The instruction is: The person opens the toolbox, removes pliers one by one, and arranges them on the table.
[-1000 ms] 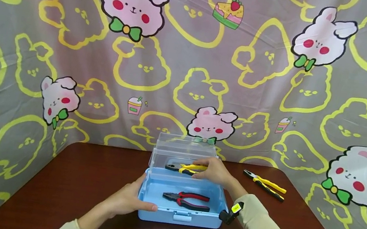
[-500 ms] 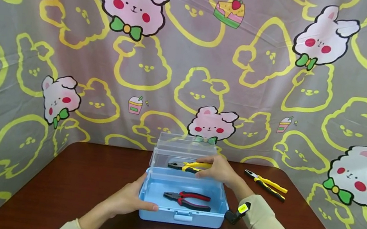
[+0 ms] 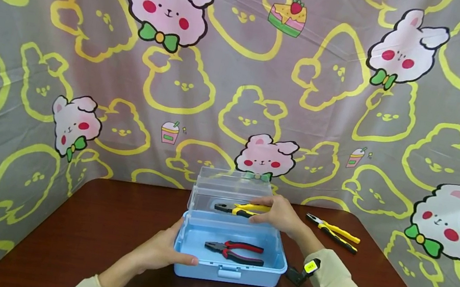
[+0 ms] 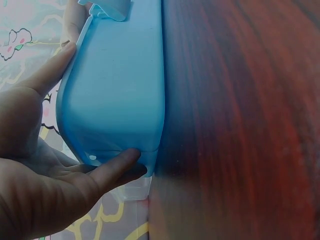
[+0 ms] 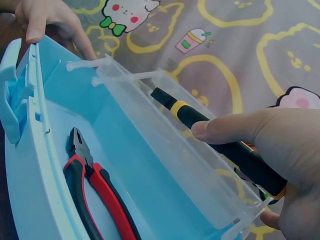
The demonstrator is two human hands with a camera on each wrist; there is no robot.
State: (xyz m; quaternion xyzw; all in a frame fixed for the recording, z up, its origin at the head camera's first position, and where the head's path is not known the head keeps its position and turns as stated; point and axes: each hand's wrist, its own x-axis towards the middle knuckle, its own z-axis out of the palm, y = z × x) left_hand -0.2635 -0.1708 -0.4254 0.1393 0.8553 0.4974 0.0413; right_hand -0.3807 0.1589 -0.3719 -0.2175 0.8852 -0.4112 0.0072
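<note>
An uncovered blue toolbox (image 3: 193, 271) sits on the table, its clear tray (image 5: 162, 145) raised at the back. My left hand (image 3: 158, 247) grips the box's left end, thumb on the front rim and fingers round the side in the left wrist view. My right hand (image 3: 283, 216) holds yellow-and-black pliers (image 3: 242, 212) by the handles over the clear tray, the head pointing left. Whether they touch the tray I cannot tell. Red-and-black pliers (image 3: 245, 260) lie in the bottom of the box, their head to the left.
Another pair of yellow-and-black pliers (image 3: 339, 231) lies on the brown table (image 3: 112, 215), to the right behind the box. A patterned cloth (image 3: 233, 64) hangs behind and at both sides of the table. A latch (image 3: 229, 273) is on the box's front.
My right hand has shifted slightly to the right with the yellow-and-black pliers. My left hand keeps its grip on the toolbox, and the red-and-black pliers lie as before.
</note>
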